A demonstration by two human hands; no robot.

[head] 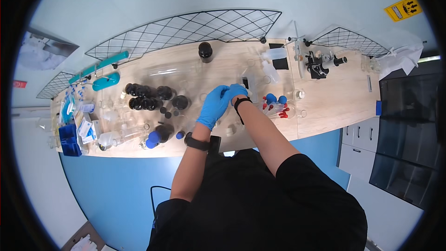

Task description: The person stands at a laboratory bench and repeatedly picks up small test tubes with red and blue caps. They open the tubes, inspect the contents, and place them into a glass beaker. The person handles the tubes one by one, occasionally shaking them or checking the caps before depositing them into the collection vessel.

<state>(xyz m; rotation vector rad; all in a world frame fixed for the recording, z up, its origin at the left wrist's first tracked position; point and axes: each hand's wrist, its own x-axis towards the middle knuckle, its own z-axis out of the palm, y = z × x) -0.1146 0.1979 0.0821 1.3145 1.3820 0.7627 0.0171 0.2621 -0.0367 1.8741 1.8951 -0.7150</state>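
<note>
Both hands wear blue gloves and meet over the middle of the wooden bench. My left hand (213, 106) has its fingertips against my right hand (237, 92). Whatever lies between the fingers is hidden, so I cannot tell what they hold. Just right of my right hand, a small white piece (248, 92) shows, partly covered. Beside it lies a flat grey device with a dark panel (245, 83), possibly a scale. A small white-capped container (230, 131) stands nearer me, below the hands. Left of my left hand is a dark brown glass bottle (181, 102).
More brown bottles (143, 92) cluster left, with blue-capped bottles (153, 139) near the front edge. Red-bulbed droppers (278, 108) and blue rubber bulbs (271, 98) lie right. Behind are a plastic wash bottle (271, 72), a microscope (318, 65) and a black wire grid (195, 28).
</note>
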